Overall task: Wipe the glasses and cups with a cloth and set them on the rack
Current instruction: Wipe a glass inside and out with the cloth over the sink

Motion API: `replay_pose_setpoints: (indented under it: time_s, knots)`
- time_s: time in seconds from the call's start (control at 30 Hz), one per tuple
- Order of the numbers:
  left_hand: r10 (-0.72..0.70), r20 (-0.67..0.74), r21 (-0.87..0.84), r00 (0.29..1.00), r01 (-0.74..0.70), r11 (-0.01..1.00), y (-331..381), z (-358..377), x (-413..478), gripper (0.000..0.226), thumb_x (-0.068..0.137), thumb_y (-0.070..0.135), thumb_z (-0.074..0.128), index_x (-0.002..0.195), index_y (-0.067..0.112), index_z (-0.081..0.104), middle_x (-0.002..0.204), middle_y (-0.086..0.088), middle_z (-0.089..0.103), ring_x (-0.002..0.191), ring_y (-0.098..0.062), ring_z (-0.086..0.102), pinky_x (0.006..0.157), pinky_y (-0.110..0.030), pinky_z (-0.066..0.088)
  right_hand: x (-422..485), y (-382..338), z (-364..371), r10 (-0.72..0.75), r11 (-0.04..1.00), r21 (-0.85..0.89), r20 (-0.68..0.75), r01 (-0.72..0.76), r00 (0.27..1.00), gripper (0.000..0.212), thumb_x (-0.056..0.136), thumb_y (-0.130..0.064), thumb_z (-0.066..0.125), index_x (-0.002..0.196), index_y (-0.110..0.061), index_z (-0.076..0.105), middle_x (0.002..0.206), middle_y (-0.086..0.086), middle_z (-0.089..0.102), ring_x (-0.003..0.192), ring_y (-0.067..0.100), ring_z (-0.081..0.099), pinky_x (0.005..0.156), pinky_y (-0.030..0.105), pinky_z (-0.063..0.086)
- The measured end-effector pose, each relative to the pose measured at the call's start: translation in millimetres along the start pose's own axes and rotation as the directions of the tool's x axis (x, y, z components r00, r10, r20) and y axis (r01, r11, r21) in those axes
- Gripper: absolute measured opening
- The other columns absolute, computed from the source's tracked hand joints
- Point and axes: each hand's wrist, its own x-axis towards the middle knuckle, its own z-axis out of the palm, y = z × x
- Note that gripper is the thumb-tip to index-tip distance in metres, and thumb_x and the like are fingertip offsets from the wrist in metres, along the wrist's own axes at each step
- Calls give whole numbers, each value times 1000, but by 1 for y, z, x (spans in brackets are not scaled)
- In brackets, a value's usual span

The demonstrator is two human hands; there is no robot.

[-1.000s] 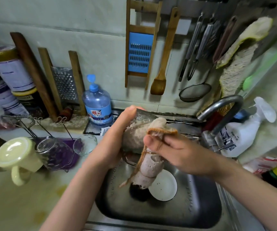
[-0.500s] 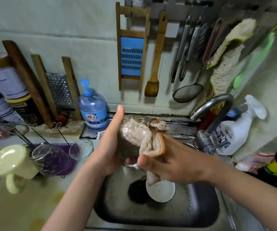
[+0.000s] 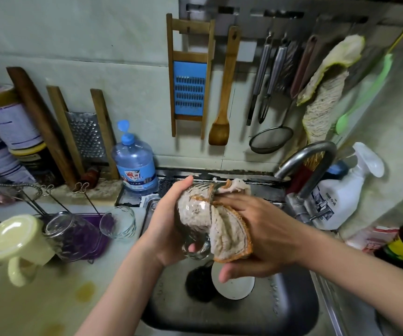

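Observation:
Over the sink, my left hand point(image 3: 169, 229) grips a clear glass point(image 3: 193, 248) lying on its side. A grey cloth with an orange hem point(image 3: 222, 229) is stuffed into the glass and wrapped over it, and my right hand point(image 3: 263, 231) presses that cloth against the glass. On the counter to the left stands a wire rack point(image 3: 26, 197) over a purple tray point(image 3: 86, 241). It holds an upturned pale yellow mug point(image 3: 14, 241) and an upturned clear glass point(image 3: 67, 231). A small clear glass point(image 3: 118, 221) sits beside the tray.
The steel sink point(image 3: 292, 311) holds a white dish point(image 3: 234, 287) and a dark drain. A curved faucet point(image 3: 309, 161) rises at the right beside a white spray bottle point(image 3: 341, 190). A blue water bottle point(image 3: 135, 166), graters and hanging utensils line the wall.
The cloth's hanging tail has been gathered up around the glass. My right hand has slid lower, with its fingers now over the cloth. The glass has stayed over the sink.

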Motion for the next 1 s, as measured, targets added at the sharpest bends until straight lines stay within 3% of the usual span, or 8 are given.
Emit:
replay_pose_setpoints:
  time_s: [0.1,0.33,0.47,0.53,0.63,0.7,0.87,1.0]
  knots:
    - [40,8,43,999,-40,998,-6,-4,2,58,89,53,40,73,9,75,68,-9,69,58,-19,66,61,-23,50,-6,-3,9,2,996,84,-98,7,995,53,94,-60,34,111,-14,54,115,19,66,116,27,54,112,32,35]
    - [271,-29,116,962,-266,957,-7,5,1,52,90,48,38,72,14,74,71,-6,71,66,-19,69,61,-25,54,-4,-18,15,175,914,397,-214,-78,961,42,101,-50,26,94,-18,54,116,-12,57,117,5,51,109,31,32]
    - [484,-45,280,874,-455,846,-1,-3,6,34,87,49,53,95,17,61,85,-6,69,79,-19,66,73,-33,55,-5,-27,8,451,405,856,118,-321,885,75,89,-71,30,110,-4,56,109,20,66,103,26,60,99,12,38]
    - [556,40,419,830,-519,745,-6,-13,5,48,79,64,60,104,23,60,100,-11,61,93,-25,59,85,-46,48,-2,-24,8,455,59,926,308,-373,836,94,72,-85,42,135,-16,48,117,0,69,111,6,62,101,18,43]
    - [571,113,420,813,-560,714,-5,-18,-2,57,73,69,64,108,25,59,105,-14,56,96,-28,55,86,-46,44,3,-24,11,388,-211,924,378,-318,841,102,69,-80,56,143,-11,39,143,17,48,133,23,46,113,34,35]
    - [556,155,418,817,-564,712,-2,-19,-4,59,73,68,65,109,21,58,103,-14,56,94,-28,56,83,-42,45,4,-31,6,387,-112,910,409,-399,826,85,81,-74,46,144,-18,34,148,2,43,129,0,47,109,17,34]
    - [462,155,396,873,-484,781,3,-21,-1,55,78,58,64,106,11,58,99,-23,57,91,-32,55,84,-46,44,8,-33,-6,274,628,683,254,-373,928,37,93,-45,30,130,-40,37,128,-53,29,122,-28,25,101,-3,16]
    - [202,64,310,977,-212,927,7,-11,1,31,84,43,57,76,19,74,76,-8,70,67,-19,66,63,-25,55,6,-23,-8,205,939,237,199,-250,958,54,85,-62,46,115,-17,50,111,-8,59,95,-6,44,99,6,30]
